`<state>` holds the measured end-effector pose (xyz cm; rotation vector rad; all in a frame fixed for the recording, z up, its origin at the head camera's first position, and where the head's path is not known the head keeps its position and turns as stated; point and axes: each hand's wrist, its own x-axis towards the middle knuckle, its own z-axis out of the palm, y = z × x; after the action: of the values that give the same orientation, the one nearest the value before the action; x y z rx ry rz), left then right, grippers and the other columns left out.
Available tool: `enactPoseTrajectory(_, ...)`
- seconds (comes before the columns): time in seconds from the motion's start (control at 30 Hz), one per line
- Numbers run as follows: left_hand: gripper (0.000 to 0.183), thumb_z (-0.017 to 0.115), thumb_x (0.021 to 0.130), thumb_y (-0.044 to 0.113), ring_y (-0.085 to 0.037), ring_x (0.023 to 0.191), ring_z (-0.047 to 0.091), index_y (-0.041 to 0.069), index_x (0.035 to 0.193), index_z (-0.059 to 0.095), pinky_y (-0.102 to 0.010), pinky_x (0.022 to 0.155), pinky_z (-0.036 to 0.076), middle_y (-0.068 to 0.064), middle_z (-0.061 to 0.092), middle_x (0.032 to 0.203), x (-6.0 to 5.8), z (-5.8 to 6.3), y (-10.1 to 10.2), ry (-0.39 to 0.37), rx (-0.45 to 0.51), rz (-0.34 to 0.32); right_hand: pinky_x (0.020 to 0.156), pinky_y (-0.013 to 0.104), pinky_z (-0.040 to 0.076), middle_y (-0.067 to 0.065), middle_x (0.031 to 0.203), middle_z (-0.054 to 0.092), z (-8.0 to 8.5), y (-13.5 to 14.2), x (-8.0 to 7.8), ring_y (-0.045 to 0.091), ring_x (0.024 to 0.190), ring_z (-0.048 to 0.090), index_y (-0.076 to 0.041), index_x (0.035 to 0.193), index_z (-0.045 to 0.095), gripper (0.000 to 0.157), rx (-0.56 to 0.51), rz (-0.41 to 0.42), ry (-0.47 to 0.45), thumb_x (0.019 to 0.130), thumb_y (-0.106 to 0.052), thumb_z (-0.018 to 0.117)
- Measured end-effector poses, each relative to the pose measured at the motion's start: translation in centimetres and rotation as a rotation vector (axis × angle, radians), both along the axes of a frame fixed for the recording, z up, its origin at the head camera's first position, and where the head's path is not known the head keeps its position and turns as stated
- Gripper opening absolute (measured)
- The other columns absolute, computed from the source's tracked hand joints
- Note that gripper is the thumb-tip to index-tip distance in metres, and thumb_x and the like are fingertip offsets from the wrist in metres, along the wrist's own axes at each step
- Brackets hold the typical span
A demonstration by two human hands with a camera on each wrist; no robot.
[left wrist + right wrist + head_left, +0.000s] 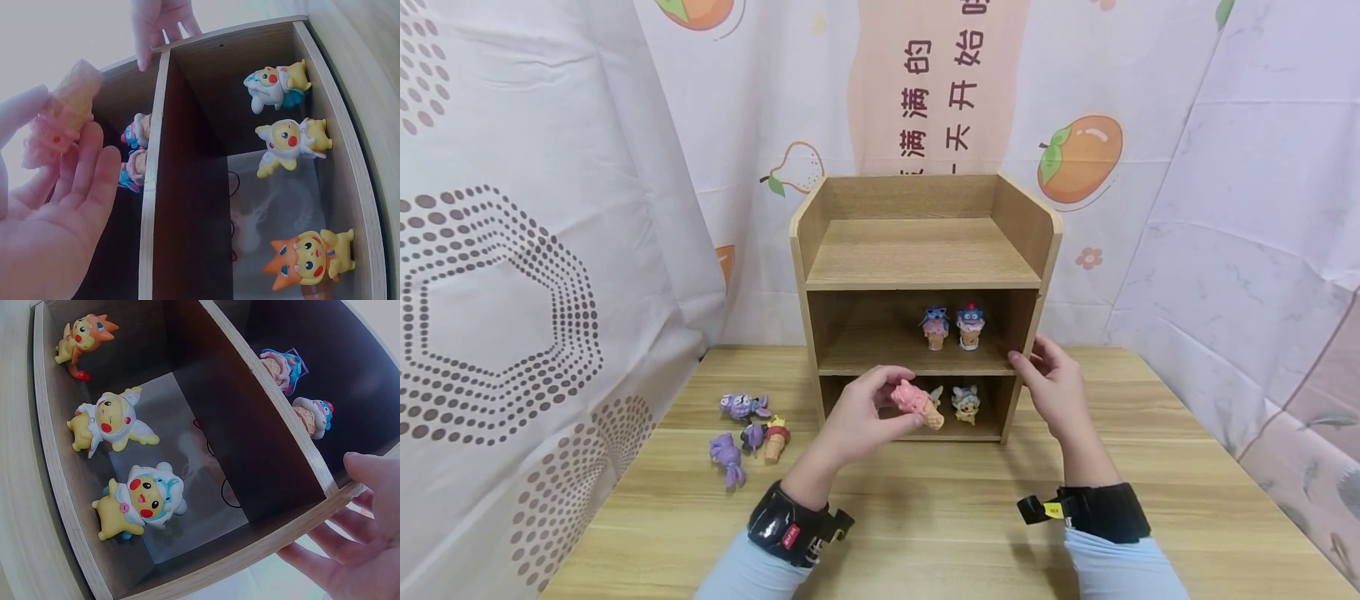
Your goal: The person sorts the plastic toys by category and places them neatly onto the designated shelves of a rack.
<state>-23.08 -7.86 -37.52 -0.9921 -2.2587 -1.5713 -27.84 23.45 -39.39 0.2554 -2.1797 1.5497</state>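
Pink ice-cream-cone figurine [916, 402] is held in the left hand [861, 417], in front of the wooden shelf unit [925, 254]; in the head view the lower compartment is partly covered by it. It is tilted, the pink top toward the upper left and the cone toward the lower right. Left fingers: partly bent, the figurine pinched between them and the thumb.

The right-hand side panel of the unit is gripped by the right hand [1056, 383], near the middle board. Right fingers: set apart by little more than the panel, the thumb laid on the inner side and the other fingers on the outer side.

Middle compartment: two cone figurines are stood side by side toward the right, one blue-topped [936, 327], one with a red cap [971, 325]. Lower compartment: three yellow figures are seen upright in a row in the wrist views, one orange-hooded [312, 256], one white-hooded [109, 422], one in a white and light-blue hood [140, 500].

On the table [985, 533], left of the unit, three purple figures [745, 406] are grouped with a red-and-yellow cone figurine [777, 440]. A black band [1105, 512] is worn on each wrist.
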Motion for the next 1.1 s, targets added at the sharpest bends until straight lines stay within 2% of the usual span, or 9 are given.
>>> enactPoseTrajectory(0.17,0.051,0.085,0.082,0.006,-0.019,0.092,0.067,0.002,0.128,0.064,-0.037,0.078,0.057,-0.006,0.063,0.112,-0.1,0.2,-0.2,-0.02,0.055,0.06,0.08,0.012,0.051,0.022,0.136,0.06,0.0,0.0,0.0,0.04,0.125,0.057,-0.003,0.145,0.054,0.053,-0.008,0.001,-0.004,0.1,-0.028,0.068)
enactPoseTrajectory(0.33,0.053,0.085,0.08,0.0,-0.027,0.089,0.066,-0.005,0.127,0.062,-0.052,0.074,0.057,-0.012,0.064,0.109,-0.1,0.6,-0.4,0.0,0.117,0.149,0.08,0.012,0.052,0.022,0.135,0.06,0.0,0.0,-0.1,0.04,0.124,0.058,-0.003,0.144,0.054,0.052,-0.012,-0.001,-0.005,0.101,-0.027,0.067)
enactPoseTrajectory(0.4,0.052,0.084,0.08,-0.004,-0.03,0.089,0.065,-0.008,0.127,0.061,-0.057,0.075,0.056,-0.016,0.064,0.11,0.2,1.1,-0.5,0.012,0.158,0.17,0.08,0.012,0.052,0.022,0.135,0.06,0.0,0.0,-0.1,0.04,0.124,0.058,-0.003,0.144,0.054,0.052,-0.012,-0.002,-0.006,0.101,-0.027,0.067)
enactPoseTrajectory(0.5,0.049,0.081,0.08,-0.009,-0.031,0.091,0.065,-0.012,0.124,0.061,-0.059,0.078,0.056,-0.021,0.064,0.111,1.0,2.4,-0.7,0.038,0.214,0.188,0.08,0.013,0.052,0.022,0.135,0.06,0.0,0.0,-0.1,0.04,0.125,0.057,-0.003,0.144,0.055,0.052,-0.015,0.001,-0.007,0.101,-0.027,0.067)
enactPoseTrajectory(0.6,0.045,0.08,0.08,-0.01,-0.03,0.091,0.066,-0.013,0.121,0.061,-0.055,0.08,0.057,-0.023,0.063,0.111,1.7,3.5,-0.9,0.081,0.257,0.207,0.08,0.013,0.052,0.022,0.135,0.061,0.1,-0.1,-0.1,0.04,0.124,0.058,-0.003,0.144,0.055,0.051,-0.022,0.005,-0.002,0.1,-0.027,0.068)
enactPoseTrajectory(0.67,0.044,0.08,0.08,-0.01,-0.03,0.09,0.066,-0.013,0.12,0.061,-0.054,0.08,0.058,-0.023,0.062,0.11,1.9,3.8,-1.0,0.102,0.272,0.226,0.08,0.013,0.052,0.022,0.134,0.061,0.1,-0.1,0.0,0.04,0.124,0.058,-0.004,0.144,0.055,0.051,-0.021,0.006,0.003,0.1,-0.027,0.068)
enactPoseTrajectory(0.87,0.045,0.079,0.081,-0.012,-0.036,0.091,0.064,-0.015,0.122,0.061,-0.06,0.081,0.056,-0.024,0.059,0.107,1.9,4.1,-1.5,0.117,0.29,0.249,0.079,0.012,0.052,0.021,0.135,0.061,0.2,-0.2,0.1,0.04,0.123,0.058,-0.005,0.145,0.055,0.051,-0.008,0.005,0.003,0.1,-0.026,0.068)
enactPoseTrajectory(0.97,0.046,0.079,0.082,-0.011,-0.038,0.094,0.064,-0.014,0.124,0.061,-0.058,0.083,0.056,-0.024,0.059,0.107,1.6,4.2,-1.6,0.111,0.283,0.269,0.079,0.012,0.052,0.022,0.136,0.061,0.2,-0.1,0.1,0.04,0.124,0.058,-0.005,0.146,0.054,0.052,-0.012,0.006,0.001,0.1,-0.026,0.068)
enactPoseTrajectory(1.1,0.049,0.078,0.082,-0.011,-0.041,0.096,0.064,-0.015,0.126,0.059,-0.059,0.083,0.055,-0.026,0.063,0.109,0.3,3.1,-1.5,0.11,0.282,0.292,0.08,0.012,0.052,0.021,0.136,0.06,0.2,-0.1,0.2,0.04,0.124,0.058,-0.005,0.146,0.054,0.053,-0.004,0.004,-0.005,0.1,-0.028,0.068)
